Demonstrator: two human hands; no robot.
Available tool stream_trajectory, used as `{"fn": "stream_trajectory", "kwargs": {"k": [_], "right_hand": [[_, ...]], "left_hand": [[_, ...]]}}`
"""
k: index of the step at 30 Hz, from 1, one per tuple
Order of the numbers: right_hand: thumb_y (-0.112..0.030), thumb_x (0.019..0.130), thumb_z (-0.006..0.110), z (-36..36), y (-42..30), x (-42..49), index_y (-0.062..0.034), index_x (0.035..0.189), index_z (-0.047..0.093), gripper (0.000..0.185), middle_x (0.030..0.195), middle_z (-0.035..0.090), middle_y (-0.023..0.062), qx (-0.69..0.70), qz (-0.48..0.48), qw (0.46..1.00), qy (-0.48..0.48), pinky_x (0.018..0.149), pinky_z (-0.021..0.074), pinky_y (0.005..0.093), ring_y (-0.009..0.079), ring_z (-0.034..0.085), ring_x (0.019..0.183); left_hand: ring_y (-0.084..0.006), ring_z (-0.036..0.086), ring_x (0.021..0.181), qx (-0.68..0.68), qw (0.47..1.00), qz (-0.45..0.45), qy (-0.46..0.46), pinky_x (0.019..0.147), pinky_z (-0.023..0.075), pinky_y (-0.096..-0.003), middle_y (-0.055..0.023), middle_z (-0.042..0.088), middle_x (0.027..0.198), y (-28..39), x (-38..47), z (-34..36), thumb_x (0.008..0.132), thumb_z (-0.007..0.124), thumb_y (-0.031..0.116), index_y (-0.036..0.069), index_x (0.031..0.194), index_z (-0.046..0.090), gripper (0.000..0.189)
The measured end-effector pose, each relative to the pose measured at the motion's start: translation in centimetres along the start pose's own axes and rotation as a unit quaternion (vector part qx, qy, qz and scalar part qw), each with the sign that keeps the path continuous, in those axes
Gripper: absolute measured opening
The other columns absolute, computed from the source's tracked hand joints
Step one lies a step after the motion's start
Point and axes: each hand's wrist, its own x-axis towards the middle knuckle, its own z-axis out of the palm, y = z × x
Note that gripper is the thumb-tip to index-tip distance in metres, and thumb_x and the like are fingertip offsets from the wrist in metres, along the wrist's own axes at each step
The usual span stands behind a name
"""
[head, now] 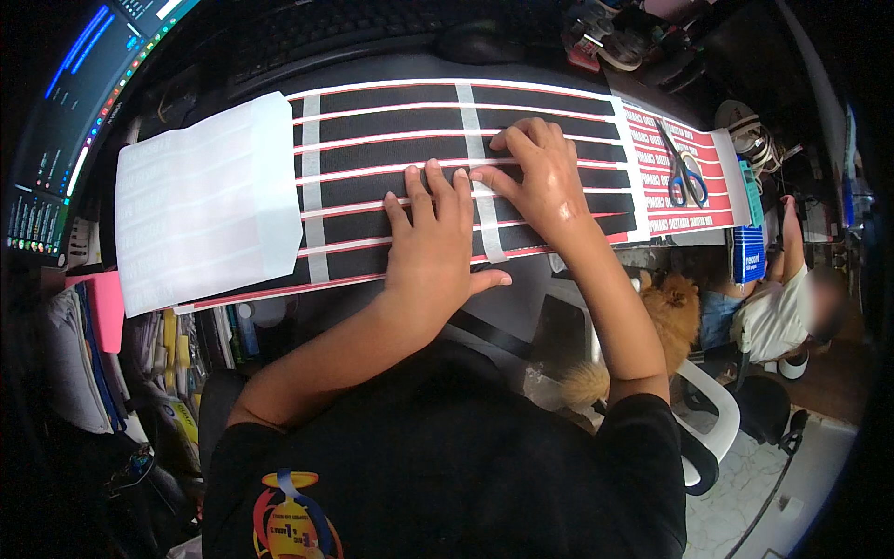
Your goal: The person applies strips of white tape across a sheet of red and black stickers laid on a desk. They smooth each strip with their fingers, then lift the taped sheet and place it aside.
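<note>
Several black fabric strips (391,150) lie in parallel rows over a white and red printed sheet, crossed by two pale tape strips (475,140). My left hand (436,237) rests flat on the rows, fingers spread, between the two tapes. Against the right tape, my right hand (548,175) touches the strips with bent fingers and its thumb near the left fingertips. Whether it pinches anything is hidden. White backing paper (206,195) covers the strips' left end. At the right, scissors with blue and black handles (681,175) lie on a red printed sheet (719,202), over a tape roll.
A keyboard (328,35) and a dark mouse (478,43) sit beyond the strips, with a monitor (91,91) at upper left. Folders (87,349) stand below left. At right are a blue record book (749,255), a brown dog (674,314), a white-framed chair (719,405) and another person (775,321).
</note>
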Motion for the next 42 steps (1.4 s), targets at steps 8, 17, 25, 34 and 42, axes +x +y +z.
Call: {"fn": "stream_trajectory", "kwargs": {"k": [8, 17, 25, 34, 42], "right_hand": [[-0.030, 0.077, 0.079, -1.5, 0.0, -0.2, -0.0073, 0.094, 0.070, 0.030, 0.097, 0.067, 0.0051, -0.039, -0.047, 0.996, -0.065, 0.084, 0.0441, 0.0410, 0.0266, 0.060, 0.096], [-0.026, 0.074, 0.080, -2.2, -0.1, 0.3, -0.0081, 0.085, 0.074, 0.021, 0.090, 0.070, 0.0035, -0.067, -0.096, 0.991, -0.071, 0.085, 0.0444, 0.0393, 0.0237, 0.064, 0.090], [-0.027, 0.078, 0.075, -1.6, -0.3, 0.1, -0.0106, 0.084, 0.071, 0.017, 0.087, 0.067, 0.0030, -0.083, -0.128, 0.987, -0.048, 0.085, 0.0437, 0.0429, 0.0235, 0.063, 0.090], [-0.026, 0.074, 0.081, -1.5, -0.4, -0.7, -0.0045, 0.091, 0.070, 0.030, 0.092, 0.065, 0.0103, -0.016, -0.050, 0.998, -0.030, 0.082, 0.0461, 0.0411, 0.0299, 0.061, 0.093], [-0.026, 0.076, 0.082, -3.9, 1.0, -2.5, -0.0038, 0.086, 0.059, 0.033, 0.084, 0.056, 0.0112, 0.122, 0.022, 0.987, -0.101, 0.077, 0.0448, 0.0394, 0.0312, 0.055, 0.085]], "left_hand": [[-0.0468, 0.037, 0.138, 0.015, 0.999, 0.000, -0.031, 0.106, 0.0374, -0.0588, -0.0319, 0.036, 0.147, 0.0, 0.0, -0.2, 0.073, 0.059, 0.080, -0.002, 0.147, 0.038, 0.113], [-0.0467, 0.038, 0.136, 0.005, 1.000, 0.001, 0.001, 0.104, 0.0399, -0.0575, -0.0309, 0.038, 0.144, 0.0, 0.0, 0.1, 0.067, 0.065, 0.081, -0.003, 0.144, 0.038, 0.117], [-0.0466, 0.034, 0.138, 0.013, 1.000, 0.001, -0.009, 0.105, 0.0383, -0.0591, -0.0313, 0.034, 0.146, 0.1, -0.1, 0.2, 0.067, 0.064, 0.081, -0.003, 0.146, 0.036, 0.119], [-0.0478, 0.027, 0.142, -0.018, 1.000, -0.015, 0.003, 0.111, 0.0310, -0.0600, -0.0323, 0.030, 0.150, 0.4, -0.5, 0.7, 0.070, 0.062, 0.080, -0.005, 0.148, 0.031, 0.120], [-0.0459, 0.014, 0.148, -0.080, 0.992, -0.093, 0.037, 0.119, 0.0130, -0.0587, -0.0327, 0.019, 0.156, -5.4, -4.2, 0.0, 0.079, 0.062, 0.073, -0.008, 0.150, 0.022, 0.115]]}}
